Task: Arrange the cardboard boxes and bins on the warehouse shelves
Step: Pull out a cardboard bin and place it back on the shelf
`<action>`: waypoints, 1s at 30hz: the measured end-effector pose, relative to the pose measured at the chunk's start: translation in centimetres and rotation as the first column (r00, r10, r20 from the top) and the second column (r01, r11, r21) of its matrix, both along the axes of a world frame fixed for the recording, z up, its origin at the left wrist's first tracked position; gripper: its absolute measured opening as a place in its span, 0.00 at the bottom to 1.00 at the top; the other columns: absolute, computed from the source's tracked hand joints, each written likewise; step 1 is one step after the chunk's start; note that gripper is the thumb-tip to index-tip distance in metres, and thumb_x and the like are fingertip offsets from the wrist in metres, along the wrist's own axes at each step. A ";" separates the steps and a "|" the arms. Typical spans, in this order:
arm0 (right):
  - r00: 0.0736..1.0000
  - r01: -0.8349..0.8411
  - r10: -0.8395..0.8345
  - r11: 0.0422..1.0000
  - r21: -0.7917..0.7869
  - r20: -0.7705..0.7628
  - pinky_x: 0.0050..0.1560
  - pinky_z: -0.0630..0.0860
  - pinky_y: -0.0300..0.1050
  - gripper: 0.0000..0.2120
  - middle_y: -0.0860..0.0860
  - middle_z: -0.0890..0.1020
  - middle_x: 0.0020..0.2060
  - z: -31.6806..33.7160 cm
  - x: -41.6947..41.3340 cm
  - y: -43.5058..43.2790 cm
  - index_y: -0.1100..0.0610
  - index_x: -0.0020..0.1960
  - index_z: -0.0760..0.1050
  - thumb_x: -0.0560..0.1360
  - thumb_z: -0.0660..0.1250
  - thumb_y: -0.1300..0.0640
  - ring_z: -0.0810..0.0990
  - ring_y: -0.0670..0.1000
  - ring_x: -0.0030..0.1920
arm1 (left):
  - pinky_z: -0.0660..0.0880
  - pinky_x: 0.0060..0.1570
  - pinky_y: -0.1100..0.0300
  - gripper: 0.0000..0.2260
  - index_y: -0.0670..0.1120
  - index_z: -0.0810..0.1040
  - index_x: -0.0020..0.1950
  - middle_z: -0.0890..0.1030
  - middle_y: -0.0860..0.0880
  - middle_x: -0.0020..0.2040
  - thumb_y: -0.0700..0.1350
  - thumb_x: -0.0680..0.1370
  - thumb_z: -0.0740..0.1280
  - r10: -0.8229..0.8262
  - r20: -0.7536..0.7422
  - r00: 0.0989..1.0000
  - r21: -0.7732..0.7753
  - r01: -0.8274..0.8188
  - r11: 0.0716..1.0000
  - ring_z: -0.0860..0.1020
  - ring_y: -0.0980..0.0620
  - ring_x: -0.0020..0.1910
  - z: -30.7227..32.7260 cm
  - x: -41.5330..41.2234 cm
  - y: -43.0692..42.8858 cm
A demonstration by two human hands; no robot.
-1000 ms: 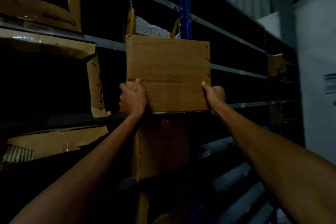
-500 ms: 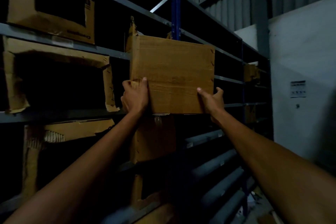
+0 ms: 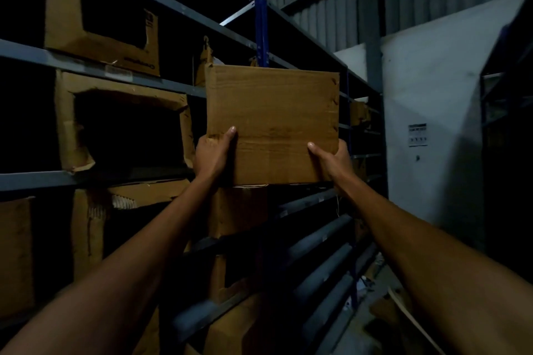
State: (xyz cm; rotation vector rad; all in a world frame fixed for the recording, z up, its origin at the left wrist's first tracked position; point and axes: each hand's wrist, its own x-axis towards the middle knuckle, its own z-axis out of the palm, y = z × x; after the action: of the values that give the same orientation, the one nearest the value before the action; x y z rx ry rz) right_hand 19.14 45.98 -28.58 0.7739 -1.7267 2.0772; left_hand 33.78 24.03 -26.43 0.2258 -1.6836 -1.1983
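Cardboard box (image 3: 272, 124) is held upright in front of the blue upright (image 3: 261, 29), covering the post's lower stretch; whether its bottom edge rests on a shelf beam cannot be told. Left hand (image 3: 213, 153) grips the lower left corner — thumb flat on the front face, fingers curled round the side. Right hand (image 3: 331, 158) clasps the lower right corner the same way, thumb on the front, fingers wrapped behind the edge. Both bare arms reach up and forward, nearly straight. Left of the blue upright sits a torn box (image 3: 124, 124) with its front cut open — above it another cut-out box (image 3: 101, 23).
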 end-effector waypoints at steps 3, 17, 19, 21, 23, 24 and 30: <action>0.996 0.089 -0.089 0.996 0.007 -0.004 0.60 0.75 0.50 0.43 0.49 0.74 0.63 -1.1 3.3 2.0 0.53 0.73 0.60 0.67 0.75 0.39 0.76 0.51 0.59 | 0.72 0.60 0.50 0.34 0.48 0.72 0.66 0.76 0.51 0.61 0.69 0.69 0.68 -0.096 -0.010 0.995 -0.012 0.096 0.995 0.75 0.48 0.59 -0.8 2.0 0.6; 0.911 0.393 -0.404 0.911 0.124 0.080 0.47 0.75 0.43 0.38 0.51 0.74 0.64 -7.1 16.7 11.7 0.53 0.73 0.62 0.70 0.72 0.40 0.76 0.52 0.56 | 0.76 0.57 0.51 0.27 0.49 0.76 0.64 0.80 0.49 0.57 0.62 0.71 0.71 -0.376 0.053 0.925 -0.048 0.379 0.924 0.78 0.49 0.54 -6.4 7.0 6.8; 0.903 0.402 -0.418 0.904 0.147 0.103 0.46 0.73 0.42 0.36 0.52 0.74 0.63 -9.1 17.7 12.1 0.54 0.73 0.63 0.72 0.71 0.42 0.75 0.52 0.56 | 0.74 0.58 0.53 0.26 0.46 0.76 0.65 0.79 0.49 0.57 0.60 0.72 0.71 -0.385 0.108 0.916 -0.030 0.391 0.920 0.77 0.48 0.56 -8.2 7.2 7.0; 0.897 0.396 -0.419 0.904 0.162 0.144 0.50 0.73 0.45 0.34 0.53 0.75 0.63 -11.4 18.1 12.3 0.55 0.72 0.64 0.72 0.71 0.44 0.76 0.53 0.58 | 0.75 0.59 0.50 0.27 0.46 0.76 0.65 0.80 0.47 0.58 0.61 0.72 0.71 -0.413 0.163 0.896 -0.003 0.419 0.908 0.78 0.46 0.57 -10.4 7.3 6.6; 0.890 0.394 -0.424 0.900 0.185 0.167 0.54 0.75 0.48 0.33 0.53 0.76 0.62 -13.7 18.4 12.1 0.55 0.71 0.65 0.72 0.72 0.45 0.76 0.53 0.58 | 0.76 0.58 0.47 0.28 0.48 0.76 0.64 0.81 0.47 0.58 0.63 0.70 0.70 -0.401 0.218 0.890 0.027 0.405 0.914 0.79 0.45 0.56 -12.9 7.5 6.0; 0.890 0.383 -0.420 0.901 0.205 0.179 0.56 0.76 0.50 0.32 0.53 0.76 0.62 -14.9 18.4 11.8 0.55 0.71 0.66 0.72 0.72 0.44 0.77 0.54 0.59 | 0.76 0.58 0.46 0.28 0.48 0.77 0.64 0.81 0.47 0.58 0.64 0.70 0.70 -0.387 0.243 0.889 0.043 0.389 0.920 0.79 0.45 0.56 -14.3 7.5 5.5; 0.884 0.298 -0.384 0.902 0.311 0.267 0.60 0.76 0.55 0.33 0.51 0.78 0.61 -21.0 18.7 9.6 0.52 0.70 0.68 0.70 0.72 0.40 0.77 0.54 0.59 | 0.74 0.59 0.50 0.23 0.47 0.78 0.63 0.80 0.49 0.58 0.60 0.74 0.69 -0.330 0.355 0.875 0.144 0.297 0.944 0.78 0.47 0.56 -21.1 10.0 3.7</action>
State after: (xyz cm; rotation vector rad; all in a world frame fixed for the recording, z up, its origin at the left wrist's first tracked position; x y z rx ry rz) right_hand 37.81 55.53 -49.60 0.1626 -2.1624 1.8245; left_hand 43.77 27.70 -47.51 0.2525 -2.0618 -1.5468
